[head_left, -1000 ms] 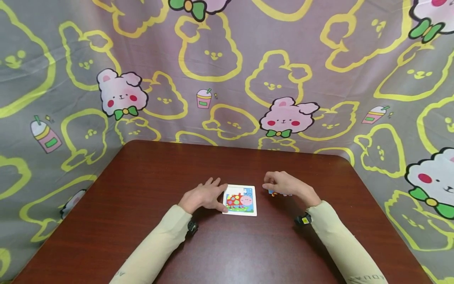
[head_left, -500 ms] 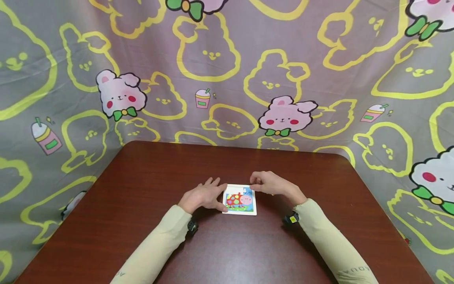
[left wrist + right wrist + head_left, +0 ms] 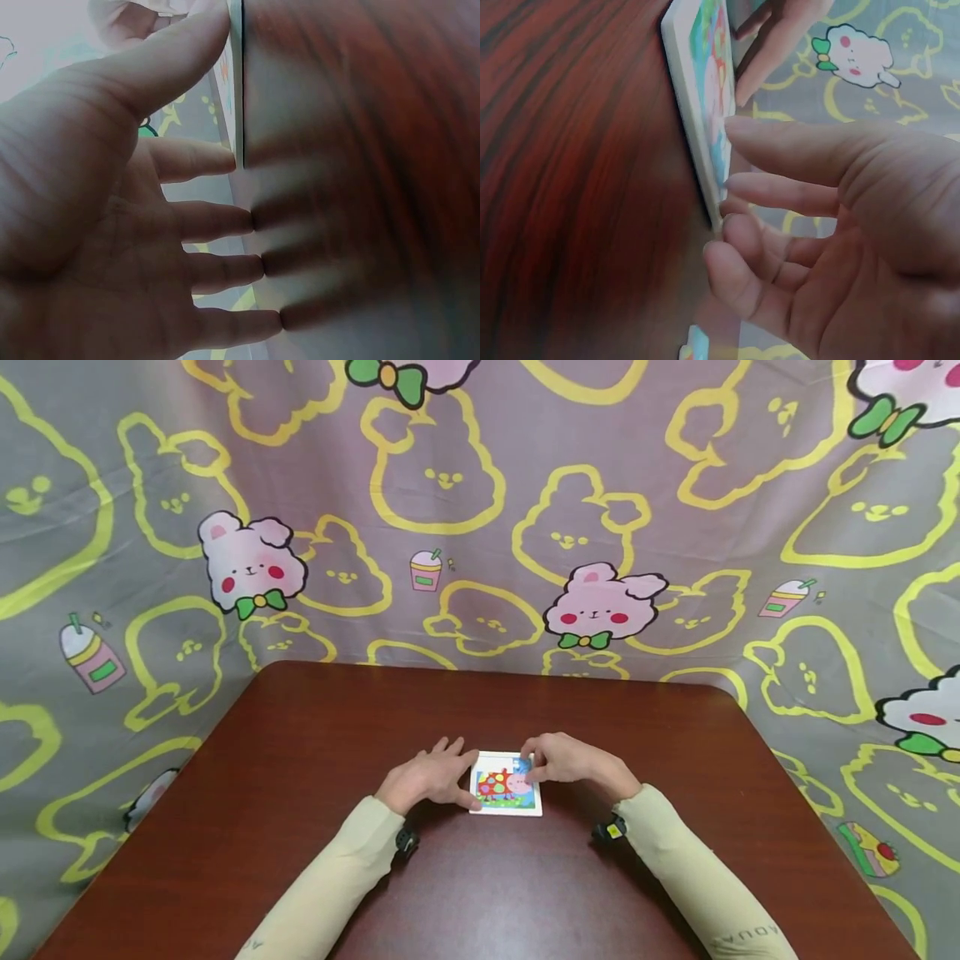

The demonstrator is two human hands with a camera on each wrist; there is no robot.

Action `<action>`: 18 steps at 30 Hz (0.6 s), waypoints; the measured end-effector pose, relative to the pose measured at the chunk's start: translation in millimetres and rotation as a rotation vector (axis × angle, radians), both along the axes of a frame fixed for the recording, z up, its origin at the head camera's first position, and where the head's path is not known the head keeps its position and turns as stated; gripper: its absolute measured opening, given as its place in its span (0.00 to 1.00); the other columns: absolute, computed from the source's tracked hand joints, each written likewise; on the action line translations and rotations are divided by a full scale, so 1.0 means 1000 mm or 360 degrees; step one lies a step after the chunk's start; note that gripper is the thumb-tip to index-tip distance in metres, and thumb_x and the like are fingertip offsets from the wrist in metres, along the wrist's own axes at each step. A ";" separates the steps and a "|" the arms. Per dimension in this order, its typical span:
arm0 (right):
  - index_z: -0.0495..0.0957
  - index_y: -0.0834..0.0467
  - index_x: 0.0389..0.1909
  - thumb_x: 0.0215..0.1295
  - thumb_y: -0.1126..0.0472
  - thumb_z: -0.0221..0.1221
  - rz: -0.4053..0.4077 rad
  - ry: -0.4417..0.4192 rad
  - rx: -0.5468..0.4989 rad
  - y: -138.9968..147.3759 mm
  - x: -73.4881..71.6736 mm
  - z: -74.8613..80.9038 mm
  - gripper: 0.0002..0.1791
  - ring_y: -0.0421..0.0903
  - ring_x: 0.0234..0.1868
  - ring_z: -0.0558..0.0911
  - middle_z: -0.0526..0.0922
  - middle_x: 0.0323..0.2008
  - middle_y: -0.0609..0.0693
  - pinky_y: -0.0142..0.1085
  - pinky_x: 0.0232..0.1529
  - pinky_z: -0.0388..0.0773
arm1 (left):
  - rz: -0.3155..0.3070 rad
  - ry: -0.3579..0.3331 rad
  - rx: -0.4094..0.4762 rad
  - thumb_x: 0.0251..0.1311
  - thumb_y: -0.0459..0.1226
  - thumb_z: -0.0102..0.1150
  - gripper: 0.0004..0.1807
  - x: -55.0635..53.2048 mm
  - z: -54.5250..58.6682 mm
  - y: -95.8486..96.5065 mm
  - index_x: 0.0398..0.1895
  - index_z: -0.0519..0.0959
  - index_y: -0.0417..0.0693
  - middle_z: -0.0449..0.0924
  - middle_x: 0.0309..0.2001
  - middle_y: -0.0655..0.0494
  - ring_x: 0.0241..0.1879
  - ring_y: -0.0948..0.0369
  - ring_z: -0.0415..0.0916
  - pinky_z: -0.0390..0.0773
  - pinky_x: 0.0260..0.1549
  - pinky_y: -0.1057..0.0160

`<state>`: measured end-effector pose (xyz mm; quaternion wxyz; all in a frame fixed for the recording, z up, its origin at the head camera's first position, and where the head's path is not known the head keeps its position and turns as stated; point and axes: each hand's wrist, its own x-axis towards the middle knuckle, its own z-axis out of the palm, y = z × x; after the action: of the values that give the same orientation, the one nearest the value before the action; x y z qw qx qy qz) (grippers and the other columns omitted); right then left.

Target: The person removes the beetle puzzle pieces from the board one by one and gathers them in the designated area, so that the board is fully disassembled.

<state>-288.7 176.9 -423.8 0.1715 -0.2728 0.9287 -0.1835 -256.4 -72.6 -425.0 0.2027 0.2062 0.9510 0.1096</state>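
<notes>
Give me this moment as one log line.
left hand: touching puzzle board, left side | right hand: over puzzle board, upper right | puzzle board: white gap, upper left | loose piece: apart from board

room type unclear; cartoon-printed cloth (image 3: 465, 543) screens the back and sides of a brown wood-grained table (image 3: 480, 885).

Left hand (image 3: 429, 778) and right hand (image 3: 572, 760) block the sides of the puzzle (image 3: 498, 788); bare tabletop (image 3: 510, 877) before and beyond them leaves passage. Outward of the right one lies a loose piece (image 3: 697, 343).
</notes>
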 end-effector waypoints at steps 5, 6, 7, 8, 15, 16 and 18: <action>0.82 0.56 0.52 0.59 0.56 0.69 0.0008 0.0029 0.0065 -0.003 0.003 0.002 0.20 0.41 0.29 0.74 0.78 0.28 0.44 0.31 0.28 0.69 | 0.0016 -0.0011 -0.0001 0.54 0.61 0.65 0.51 0.001 -0.002 0.000 0.77 0.55 0.55 0.45 0.79 0.45 0.78 0.43 0.40 0.52 0.71 0.38; 0.82 0.56 0.52 0.59 0.56 0.69 -0.0003 0.0030 0.0072 -0.003 0.003 0.001 0.20 0.41 0.29 0.74 0.78 0.28 0.44 0.32 0.28 0.69 | 0.0015 -0.0011 0.0000 0.54 0.61 0.65 0.51 0.001 -0.002 0.000 0.77 0.56 0.55 0.46 0.79 0.45 0.78 0.43 0.40 0.52 0.71 0.38; 0.82 0.56 0.52 0.59 0.56 0.69 -0.0015 0.0031 0.0072 -0.004 0.003 0.001 0.20 0.42 0.29 0.74 0.78 0.28 0.44 0.32 0.29 0.69 | 0.0013 -0.0010 -0.0002 0.54 0.61 0.65 0.51 0.001 -0.002 0.000 0.77 0.56 0.55 0.46 0.79 0.45 0.78 0.43 0.40 0.52 0.71 0.38; 0.82 0.56 0.52 0.58 0.56 0.69 -0.0023 0.0033 0.0073 -0.005 0.003 0.000 0.20 0.42 0.30 0.74 0.78 0.28 0.45 0.32 0.29 0.69 | 0.0013 -0.0007 -0.0005 0.54 0.61 0.65 0.51 0.001 -0.002 0.000 0.77 0.56 0.55 0.46 0.79 0.45 0.78 0.43 0.40 0.53 0.71 0.38; 0.80 0.55 0.47 0.58 0.54 0.70 -0.0049 0.0048 0.0107 -0.012 0.003 -0.005 0.18 0.43 0.32 0.75 0.78 0.30 0.45 0.32 0.32 0.71 | 0.0018 -0.0001 -0.0009 0.55 0.60 0.65 0.50 0.000 0.000 0.001 0.77 0.56 0.54 0.46 0.79 0.45 0.78 0.43 0.40 0.53 0.71 0.38; 0.80 0.55 0.47 0.58 0.54 0.70 -0.0055 0.0048 0.0109 -0.012 0.003 -0.005 0.18 0.42 0.32 0.75 0.78 0.30 0.45 0.32 0.32 0.71 | 0.0015 0.0000 -0.0009 0.55 0.60 0.65 0.50 0.000 0.000 0.001 0.77 0.55 0.54 0.46 0.79 0.44 0.78 0.43 0.40 0.53 0.71 0.38; 0.79 0.55 0.47 0.58 0.55 0.70 -0.0059 0.0057 0.0111 -0.013 0.003 -0.004 0.18 0.42 0.31 0.75 0.78 0.30 0.45 0.32 0.31 0.71 | 0.0010 0.0003 -0.0006 0.55 0.60 0.65 0.50 0.001 0.000 0.001 0.77 0.55 0.53 0.46 0.79 0.44 0.78 0.42 0.41 0.53 0.71 0.37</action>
<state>-285.4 164.1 -427.8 0.1608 -0.2528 0.9424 -0.1491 -255.8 -71.5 -424.8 0.2017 0.2028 0.9521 0.1082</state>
